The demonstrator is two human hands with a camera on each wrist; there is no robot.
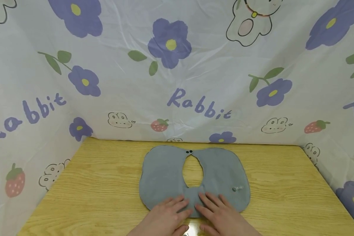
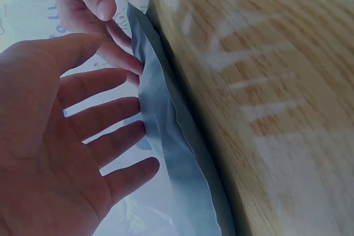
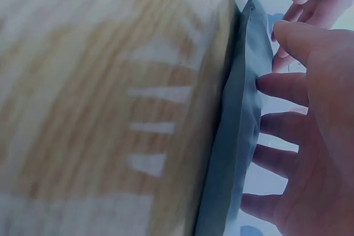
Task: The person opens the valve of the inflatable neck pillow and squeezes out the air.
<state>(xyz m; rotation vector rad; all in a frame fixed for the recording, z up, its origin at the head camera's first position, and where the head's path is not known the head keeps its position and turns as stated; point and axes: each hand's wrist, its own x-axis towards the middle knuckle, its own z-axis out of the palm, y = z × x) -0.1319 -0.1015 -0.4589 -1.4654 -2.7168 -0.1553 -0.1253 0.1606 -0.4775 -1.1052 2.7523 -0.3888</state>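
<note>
A grey inflatable neck pillow [image 1: 165, 173] lies fairly flat on the wooden table, its oval neck hole in the middle. Two dark snap buttons [image 1: 189, 151] sit where its two ends meet at the back. On its right half is a small clear valve [image 1: 237, 188]. My left hand [image 1: 168, 214] rests spread fingertips on the front part, left of centre. Beside it my right hand [image 1: 219, 211] touches the same part with its fingers spread. Both wrist views show the fingertips against the pillow's upper surface [image 2: 166, 120] and the palms raised off it.
The wooden table [image 1: 106, 177] extends to both sides of the pillow. White cloth [image 1: 135, 98] printed with purple flowers, rabbits and strawberries hangs behind the table and along both sides. Light reflects off the tabletop near its front.
</note>
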